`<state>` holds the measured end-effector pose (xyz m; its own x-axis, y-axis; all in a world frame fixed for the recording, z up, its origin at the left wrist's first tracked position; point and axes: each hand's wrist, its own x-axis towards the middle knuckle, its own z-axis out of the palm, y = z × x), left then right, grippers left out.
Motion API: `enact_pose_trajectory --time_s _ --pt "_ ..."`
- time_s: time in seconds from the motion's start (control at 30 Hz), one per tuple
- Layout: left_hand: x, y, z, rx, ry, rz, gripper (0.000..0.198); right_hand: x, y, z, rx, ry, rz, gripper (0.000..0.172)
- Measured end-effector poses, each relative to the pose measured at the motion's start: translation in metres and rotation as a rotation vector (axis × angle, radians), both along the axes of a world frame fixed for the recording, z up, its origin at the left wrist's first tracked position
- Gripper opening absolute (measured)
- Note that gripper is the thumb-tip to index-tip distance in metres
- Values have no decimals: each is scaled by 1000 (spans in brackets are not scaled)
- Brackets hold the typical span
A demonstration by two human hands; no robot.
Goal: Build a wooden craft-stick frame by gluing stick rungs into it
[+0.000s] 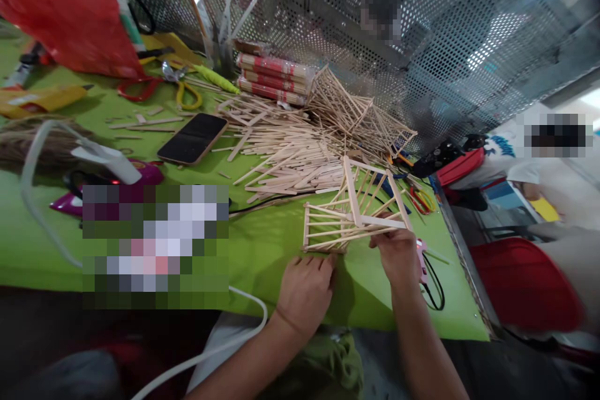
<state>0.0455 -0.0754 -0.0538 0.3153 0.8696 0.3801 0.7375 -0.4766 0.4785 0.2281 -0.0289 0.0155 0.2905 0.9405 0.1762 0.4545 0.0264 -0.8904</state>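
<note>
A wooden stick frame, built from thin round sticks and flat strips, is tilted above the green tabletop. My right hand is closed around its lower right side, with the fingertips partly hidden behind the strips. At the frame's lower left end, my left hand has curled fingers on the bottom strip. Behind the frame lies a heap of loose wooden sticks. A pink glue gun rests just right of my right hand, partly covered by it.
A phone lies left of the sticks. Red-handled scissors, stick packets and another stick structure stand farther back, before a perforated metal screen. A white cable crosses the front edge. Red chairs are at right.
</note>
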Motion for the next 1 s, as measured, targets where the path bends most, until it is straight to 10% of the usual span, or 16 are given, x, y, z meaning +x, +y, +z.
enact_pose_trajectory --time_s 0.43,0.5,0.77,1.0 --pt "34 -5 23 -189 -363 -303 16 45 -51 36 -291 -37 423 23" --pt "35 -3 21 -243 -342 -308 15 71 -31 39 -312 -100 481 36" --pt "36 -2 19 -332 -362 -368 21 141 107 4 -359 -805 -2 36" --pt "42 2 19 -488 -518 -393 17 144 131 -9 -299 -777 -52 17"
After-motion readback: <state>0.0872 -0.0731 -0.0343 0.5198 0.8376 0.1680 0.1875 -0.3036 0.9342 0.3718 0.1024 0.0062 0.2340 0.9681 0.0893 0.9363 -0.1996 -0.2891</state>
